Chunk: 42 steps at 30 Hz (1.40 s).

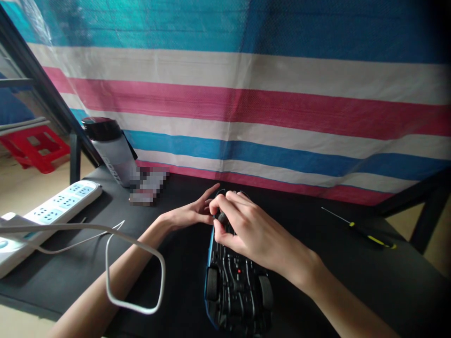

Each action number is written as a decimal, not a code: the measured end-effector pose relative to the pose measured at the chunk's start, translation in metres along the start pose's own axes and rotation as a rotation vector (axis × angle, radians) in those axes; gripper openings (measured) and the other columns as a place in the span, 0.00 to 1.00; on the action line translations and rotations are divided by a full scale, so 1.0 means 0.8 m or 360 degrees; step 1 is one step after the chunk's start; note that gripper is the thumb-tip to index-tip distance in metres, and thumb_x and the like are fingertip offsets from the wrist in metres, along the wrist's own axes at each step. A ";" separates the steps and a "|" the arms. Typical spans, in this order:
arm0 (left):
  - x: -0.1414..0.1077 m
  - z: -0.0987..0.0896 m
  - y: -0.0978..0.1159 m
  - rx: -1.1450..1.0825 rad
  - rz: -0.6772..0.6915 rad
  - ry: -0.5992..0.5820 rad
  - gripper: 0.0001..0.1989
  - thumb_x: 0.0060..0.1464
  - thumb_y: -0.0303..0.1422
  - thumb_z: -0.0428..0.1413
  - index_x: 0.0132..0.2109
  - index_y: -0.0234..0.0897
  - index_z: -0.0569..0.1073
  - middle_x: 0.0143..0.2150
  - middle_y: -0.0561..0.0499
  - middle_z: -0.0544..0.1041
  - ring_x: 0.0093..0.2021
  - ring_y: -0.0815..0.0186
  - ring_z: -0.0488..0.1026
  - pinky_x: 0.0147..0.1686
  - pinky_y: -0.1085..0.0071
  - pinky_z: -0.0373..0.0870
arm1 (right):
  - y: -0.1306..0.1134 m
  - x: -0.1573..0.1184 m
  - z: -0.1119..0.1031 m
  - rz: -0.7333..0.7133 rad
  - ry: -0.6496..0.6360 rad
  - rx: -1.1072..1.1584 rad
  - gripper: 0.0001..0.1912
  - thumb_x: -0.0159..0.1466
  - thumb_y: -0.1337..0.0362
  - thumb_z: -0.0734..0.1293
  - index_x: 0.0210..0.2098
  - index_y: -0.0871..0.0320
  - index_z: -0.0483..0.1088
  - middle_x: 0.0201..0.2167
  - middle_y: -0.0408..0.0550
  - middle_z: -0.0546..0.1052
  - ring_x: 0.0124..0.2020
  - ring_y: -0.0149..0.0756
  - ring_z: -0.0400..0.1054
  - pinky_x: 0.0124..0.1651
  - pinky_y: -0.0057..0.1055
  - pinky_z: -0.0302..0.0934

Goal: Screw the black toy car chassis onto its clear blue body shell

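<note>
A blue toy car (239, 286) lies upside down on the black table, its black underside and two near wheels facing up. My right hand (243, 220) reaches over the far end of the car. Its thumb and index finger pinch a dark round part, which looks like the far left wheel (221, 217). My left hand (192, 211) is at the car's far left side with fingers stretched and apart, the thumb close to that wheel. Whether the left fingertips press on the body is partly hidden. The far right wheel is covered by my right hand.
A yellow-and-black screwdriver (369, 236) lies to the right. On the left are a white power strip (63, 202), a looped white cable (162, 277) above my left forearm, a bottle (114, 152) and a blurred packet (148, 185). A striped sheet (246, 103) hangs behind the table.
</note>
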<state>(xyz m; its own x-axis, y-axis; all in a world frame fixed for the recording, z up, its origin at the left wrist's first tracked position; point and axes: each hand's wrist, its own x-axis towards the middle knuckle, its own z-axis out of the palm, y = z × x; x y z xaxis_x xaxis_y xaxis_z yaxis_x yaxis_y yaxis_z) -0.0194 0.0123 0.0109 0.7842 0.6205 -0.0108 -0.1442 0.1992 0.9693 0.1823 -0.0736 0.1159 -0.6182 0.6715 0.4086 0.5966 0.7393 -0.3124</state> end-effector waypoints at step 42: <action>-0.003 0.005 0.012 0.0139 -0.0039 -0.0031 0.56 0.55 0.29 0.66 0.75 0.53 0.37 0.65 0.43 0.67 0.61 0.55 0.68 0.61 0.55 0.61 | 0.008 0.000 -0.004 0.0048 -0.0044 -0.0022 0.08 0.71 0.67 0.63 0.48 0.55 0.71 0.42 0.45 0.79 0.44 0.39 0.72 0.52 0.41 0.60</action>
<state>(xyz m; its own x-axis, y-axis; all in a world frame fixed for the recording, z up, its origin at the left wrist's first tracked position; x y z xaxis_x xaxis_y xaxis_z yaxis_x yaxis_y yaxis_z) -0.0203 0.0098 0.0212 0.7984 0.6013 -0.0307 -0.0727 0.1468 0.9865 0.1876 -0.0693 0.1167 -0.6137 0.6948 0.3751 0.6222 0.7180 -0.3120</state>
